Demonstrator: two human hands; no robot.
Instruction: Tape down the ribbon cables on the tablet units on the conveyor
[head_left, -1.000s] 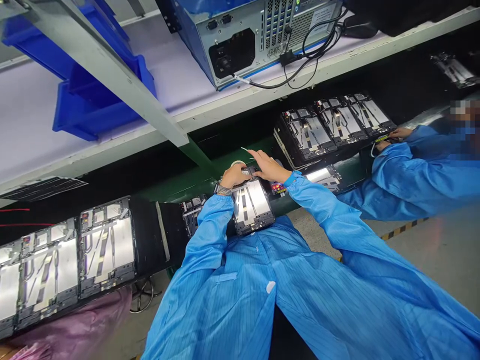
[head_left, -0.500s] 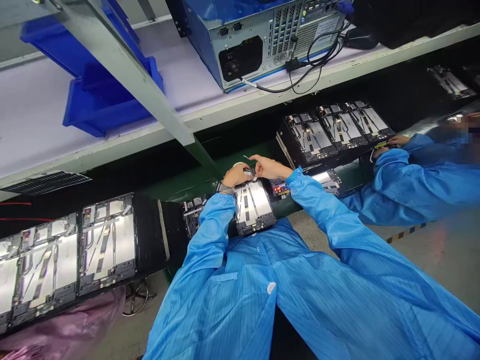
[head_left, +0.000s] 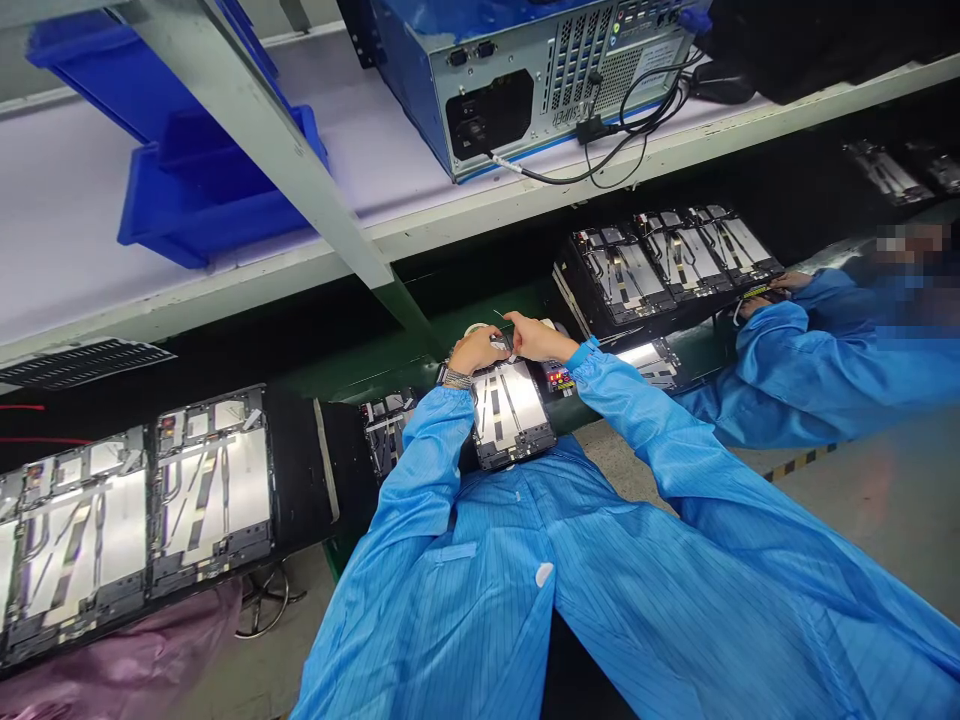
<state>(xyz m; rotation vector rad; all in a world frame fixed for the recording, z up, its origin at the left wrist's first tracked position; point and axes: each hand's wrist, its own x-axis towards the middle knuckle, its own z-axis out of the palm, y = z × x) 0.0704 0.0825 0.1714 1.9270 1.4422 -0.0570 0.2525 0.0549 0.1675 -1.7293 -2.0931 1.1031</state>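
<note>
a: i've only got the head camera from here. where's the piece in front of the person?

b: there's a flat metal-backed panel [head_left: 511,415] lying just below the hands, mid-frame, on the dark green conveyor belt [head_left: 360,375]. the small part [head_left: 499,343] sits at its far edge, right under the hands.

a: how would that panel handle if i had to take it?

b: my guess is fairly light and stiff in its dark frame, but the shiny face looks slippery and the ribbon strips look fragile. i'd take it by the frame edges.

a: and the fingers?

b: the left hand [head_left: 476,350] is curled down over the small part. the right hand [head_left: 536,338] has its fingers stretched toward the same spot, close together. i can't tell if either is actually gripping, because the hands block that view.

a: anything else hard to make out?

b: a thin pale strip [head_left: 499,314] pokes out past the fingertips, too small for me to identify. a pale ring, maybe a tape roll [head_left: 474,328], is partly hidden behind the left hand. to the right, a co-worker's hand [head_left: 791,283] is at a row of panels [head_left: 660,260]. the computer case [head_left: 540,85] is cut off at the top edge.
</note>
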